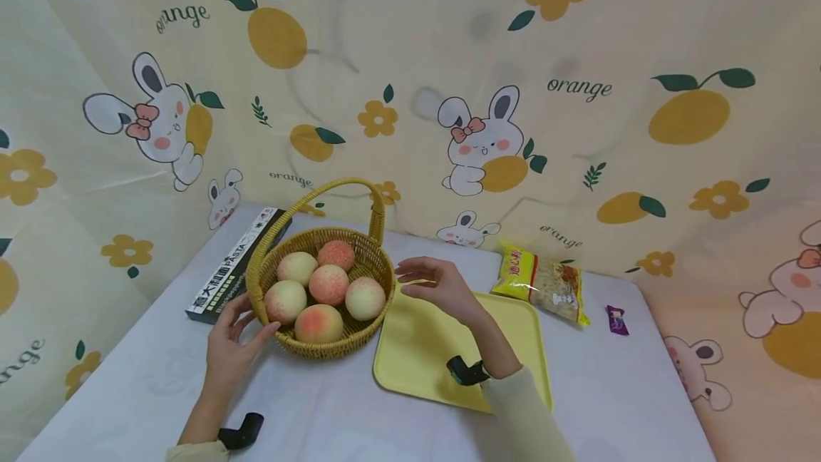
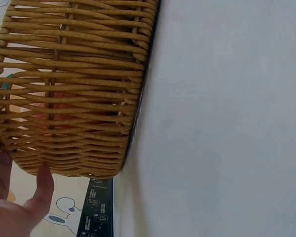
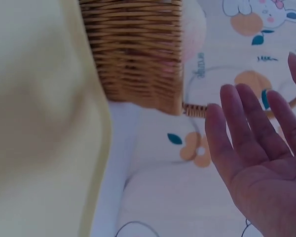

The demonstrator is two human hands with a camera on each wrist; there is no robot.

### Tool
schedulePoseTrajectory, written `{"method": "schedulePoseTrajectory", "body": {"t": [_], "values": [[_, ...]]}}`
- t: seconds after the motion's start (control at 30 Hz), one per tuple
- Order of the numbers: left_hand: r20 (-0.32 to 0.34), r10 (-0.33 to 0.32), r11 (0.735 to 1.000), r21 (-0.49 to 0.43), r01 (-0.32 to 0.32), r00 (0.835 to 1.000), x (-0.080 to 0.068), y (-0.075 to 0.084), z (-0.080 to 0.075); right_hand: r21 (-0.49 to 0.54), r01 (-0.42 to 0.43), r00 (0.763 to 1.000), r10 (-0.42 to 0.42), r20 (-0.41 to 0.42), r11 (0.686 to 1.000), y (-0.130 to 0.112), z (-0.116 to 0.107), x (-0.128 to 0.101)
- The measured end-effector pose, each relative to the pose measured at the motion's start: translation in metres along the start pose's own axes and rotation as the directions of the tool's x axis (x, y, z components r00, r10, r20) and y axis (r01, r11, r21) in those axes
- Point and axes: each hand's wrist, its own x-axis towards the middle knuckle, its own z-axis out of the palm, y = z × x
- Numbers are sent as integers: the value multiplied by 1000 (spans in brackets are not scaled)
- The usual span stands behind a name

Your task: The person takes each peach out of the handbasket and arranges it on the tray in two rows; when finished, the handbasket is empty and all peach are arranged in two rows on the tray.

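A woven wicker basket (image 1: pixel 327 351) with a tall arched handle stands on the table, holding several peaches (image 1: pixel 318 324). My left hand (image 1: pixel 231 348) grips its left side near the foot of the handle, thumb at the front rim and fingers behind. The left wrist view shows that thumb (image 2: pixel 43 192) against the woven wall. By the right rim, my right hand (image 1: pixel 442 291) is raised above a yellow tray (image 1: pixel 442 355) and holds nothing. Its fingers are loosely spread and apart from the basket in the right wrist view.
Behind the basket on the left lies a black and white pasta box (image 1: pixel 224 280), partly hidden. A yellow-and-clear food packet (image 1: pixel 541 284) lies behind the tray. Further right is a small purple wrapped sweet (image 1: pixel 616 320). A printed cloth backdrop (image 1: pixel 398 41) hangs behind the table.
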Motion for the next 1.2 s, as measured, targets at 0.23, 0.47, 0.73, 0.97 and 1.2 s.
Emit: {"method": "schedulePoseTrajectory", "body": {"t": [0.23,0.47,0.73,0.97,1.2], "values": [[-2,-13,1000,12,13,1000,-2,2,2,-43,23,996,-19,88,999,-2,9,23],[8,7,1000,14,-7,1000,-3,1,2,-77,36,983,-21,182,996,-1,16,41],[16,4,1000,31,-4,1000,-1,-1,0,-229,-11,936,91,341,973,-6,23,59],[21,-42,998,40,42,999,-1,1,0,-245,3,908,100,407,969,-2,27,70],[15,-44,998,41,44,999,-1,1,1,-209,-16,889,109,445,978,5,27,76]]}}
